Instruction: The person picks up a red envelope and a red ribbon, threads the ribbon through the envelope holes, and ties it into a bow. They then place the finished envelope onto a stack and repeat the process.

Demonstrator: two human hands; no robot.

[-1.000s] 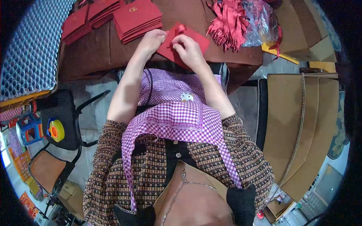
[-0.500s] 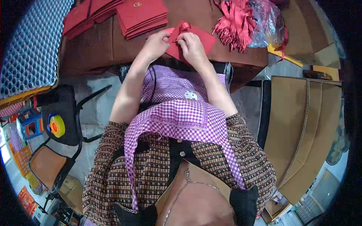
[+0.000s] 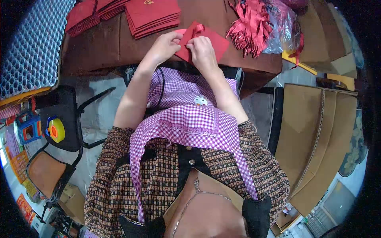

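Observation:
A red folded paper piece [image 3: 219, 44], which looks like a small gift bag or envelope, lies at the table's near edge between my hands. My left hand [image 3: 166, 48] pinches its left edge between thumb and fingers. Over the middle of the paper, my right hand [image 3: 203, 51] is closed in a pinch, and a loop of shiny red ribbon [image 3: 199, 28] sticks up just beyond its fingers. The fingers partly hide what the right hand grips.
Stacked red paper bags [image 3: 152, 18] lie at the back left, one with a gold mark. A bundle of red ribbons [image 3: 252, 27] and clear plastic [image 3: 283, 35] lie right. A chair with a tape roll [image 3: 56, 130] stands left; a cardboard box [image 3: 299, 131] stands right.
The view has shifted slightly. The ribbon loop leans a little more to the right, and my right fingers have moved slightly over the paper. My left hand keeps its pinch.

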